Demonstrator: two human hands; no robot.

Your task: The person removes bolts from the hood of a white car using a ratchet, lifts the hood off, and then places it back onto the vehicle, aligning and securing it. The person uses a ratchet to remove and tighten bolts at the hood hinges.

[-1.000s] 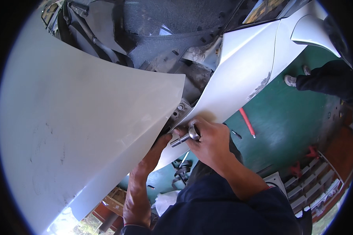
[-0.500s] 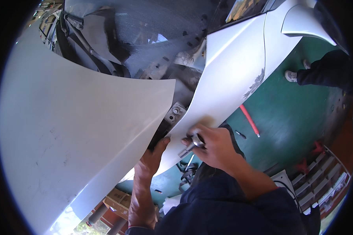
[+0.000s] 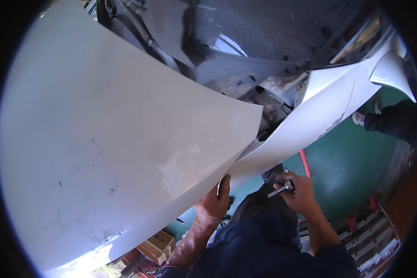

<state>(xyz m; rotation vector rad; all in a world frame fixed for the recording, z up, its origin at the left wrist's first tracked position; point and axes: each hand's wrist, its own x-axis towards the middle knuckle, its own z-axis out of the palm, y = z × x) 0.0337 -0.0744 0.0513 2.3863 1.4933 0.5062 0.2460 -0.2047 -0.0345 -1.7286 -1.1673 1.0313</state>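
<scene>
My left hand is at the side edge of a white car hood. Its thumb points up along the edge, while the fingers go out of sight beneath the panel; it appears to hold that edge. In my right hand, closed fingers grip a ratchet wrench whose shiny head and socket stick out toward the left. This hand is apart from the car, right of the white fender. Between hood and fender runs a narrow dark gap, wider toward the windshield.
Beyond the hood lies the dusty windshield, with a side mirror far right. A red bar lies on the green floor. Another person's leg stands at right. Cardboard boxes and a slatted rack are low down.
The hood's edge sits closer to the fender, covering the bracket and bolt seen before. My right hand has drawn back from the fender with the ratchet wrench. The view has shifted.
</scene>
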